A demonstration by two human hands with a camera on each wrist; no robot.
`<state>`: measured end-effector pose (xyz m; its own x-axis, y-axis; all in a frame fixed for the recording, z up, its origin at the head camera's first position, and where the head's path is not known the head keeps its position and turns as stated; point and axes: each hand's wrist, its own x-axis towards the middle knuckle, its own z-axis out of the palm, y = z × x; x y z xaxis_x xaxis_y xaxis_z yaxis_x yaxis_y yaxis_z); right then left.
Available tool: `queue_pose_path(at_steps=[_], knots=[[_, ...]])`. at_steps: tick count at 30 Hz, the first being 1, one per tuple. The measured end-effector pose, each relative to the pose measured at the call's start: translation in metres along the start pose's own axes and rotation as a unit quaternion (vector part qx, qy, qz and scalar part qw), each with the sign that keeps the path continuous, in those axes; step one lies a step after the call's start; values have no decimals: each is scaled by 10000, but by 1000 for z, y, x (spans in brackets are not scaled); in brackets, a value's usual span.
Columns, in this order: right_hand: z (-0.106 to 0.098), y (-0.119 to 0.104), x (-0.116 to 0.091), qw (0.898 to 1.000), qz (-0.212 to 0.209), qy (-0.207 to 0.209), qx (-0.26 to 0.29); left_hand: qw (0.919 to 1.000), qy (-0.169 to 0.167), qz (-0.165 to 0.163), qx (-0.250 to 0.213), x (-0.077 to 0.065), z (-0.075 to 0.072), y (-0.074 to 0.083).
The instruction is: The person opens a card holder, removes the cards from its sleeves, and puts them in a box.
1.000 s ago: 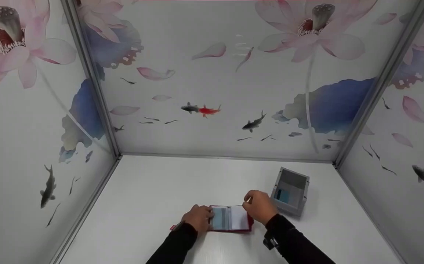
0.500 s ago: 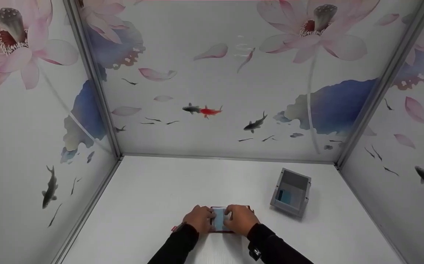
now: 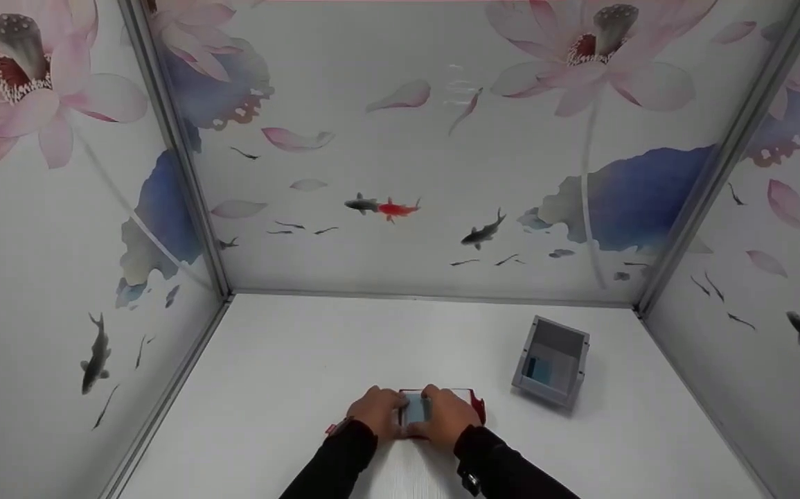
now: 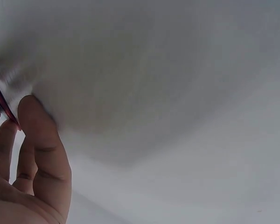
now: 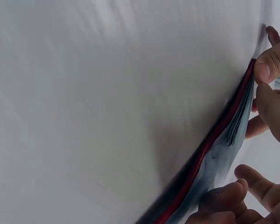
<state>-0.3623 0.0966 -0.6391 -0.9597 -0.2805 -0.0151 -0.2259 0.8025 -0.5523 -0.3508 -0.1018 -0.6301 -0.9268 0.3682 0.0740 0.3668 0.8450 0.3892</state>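
Observation:
A red-covered card holder (image 3: 415, 409) with clear plastic sleeves lies spread open on the white table, low in the middle of the head view. My left hand (image 3: 377, 412) grips its left side, thumb at the edge. Over its right half, my right hand (image 3: 451, 419) holds the sleeves with bent fingers and hides most of that page. A pale blue page shows between the hands. In the right wrist view the red cover edge (image 5: 205, 144) runs diagonally beside stacked sleeves (image 5: 238, 122). Only a sliver of red cover (image 4: 4, 107) appears by my left fingers in the left wrist view.
A grey open-topped box (image 3: 545, 394) stands on the table to the right of my right hand, with a blue card-like piece (image 3: 539, 370) inside. White walls (image 3: 400, 270) printed with lotus flowers and fish enclose the table at the back and both sides.
My right hand has moved left from the holder's right edge onto its sleeves, near my left hand. My left hand stays on the left side. The grey box has not moved.

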Motion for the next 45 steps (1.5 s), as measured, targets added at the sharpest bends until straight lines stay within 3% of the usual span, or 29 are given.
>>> queue_pose_path(at_steps=[12, 20, 28, 31, 40, 45], knots=[[-10, -2, 0, 9998, 168, -66, -34, 9998, 96, 5, -179, -2, -6, 2], [-14, 9, -3, 9978, -243, 442, -425, 9998, 67, -110, -124, -1, -3, 2], [-29, 8, -9, 9963, -144, -170, -834, 9997, 114, -106, -197, -5, -6, 6], [-34, 7, -10, 9965, -88, -156, -818, 9997, 142, -92, -182, -5, -7, 7], [-40, 17, -4, 9982, 95, 542, -224, 9998, 139, -108, -82, -4, -4, 6], [-46, 23, -7, 9957, -16, 916, -95, 9997, 199, -109, -117, -5, -5, 7]])
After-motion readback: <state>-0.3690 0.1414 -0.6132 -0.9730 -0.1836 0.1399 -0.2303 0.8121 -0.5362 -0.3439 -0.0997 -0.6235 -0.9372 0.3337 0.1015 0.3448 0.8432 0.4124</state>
